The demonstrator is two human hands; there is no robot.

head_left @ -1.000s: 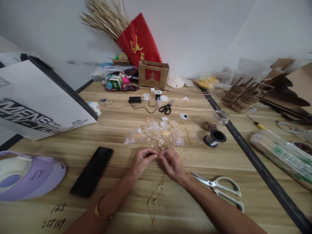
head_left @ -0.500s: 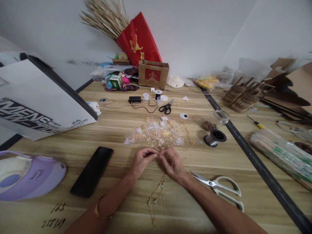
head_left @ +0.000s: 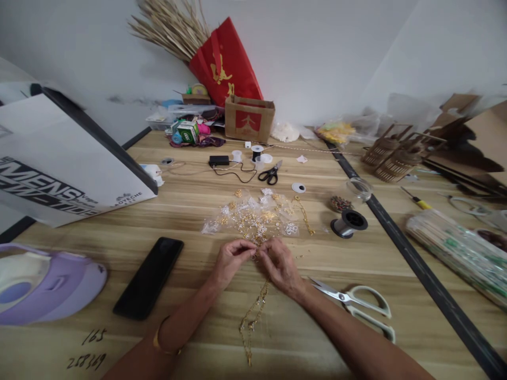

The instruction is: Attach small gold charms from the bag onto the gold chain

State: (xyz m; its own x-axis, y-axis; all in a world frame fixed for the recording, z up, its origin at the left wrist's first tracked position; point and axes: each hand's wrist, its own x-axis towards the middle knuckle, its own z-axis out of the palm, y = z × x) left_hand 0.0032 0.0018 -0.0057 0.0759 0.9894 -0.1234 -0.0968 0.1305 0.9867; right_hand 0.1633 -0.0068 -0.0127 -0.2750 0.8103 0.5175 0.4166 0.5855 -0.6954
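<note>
My left hand (head_left: 233,258) and my right hand (head_left: 279,264) meet at the middle of the table, thumbs and forefingers pinched close together. A gold beaded chain (head_left: 250,324) trails from under my right hand toward the front of the table. Something tiny and gold-coloured sits between the left fingertips, too small to make out. The right hand closes on the upper end of the chain, partly hidden by its fingers. Just beyond the fingertips spreads a pile of small gold and clear beads (head_left: 257,214) on plastic bags. Another gold chain (head_left: 304,216) lies to its right.
White-handled scissors (head_left: 356,301) lie by my right forearm, and a phone (head_left: 149,277) left of my left arm. A wire spool (head_left: 348,224) stands at right. Black scissors (head_left: 270,173) lie behind the beads. A purple visor (head_left: 59,285) and white box (head_left: 71,163) occupy the left.
Almost nothing differs. Both hands keep the same pinch at the same spot, and the chain hangs as before. The view has shifted very slightly.
</note>
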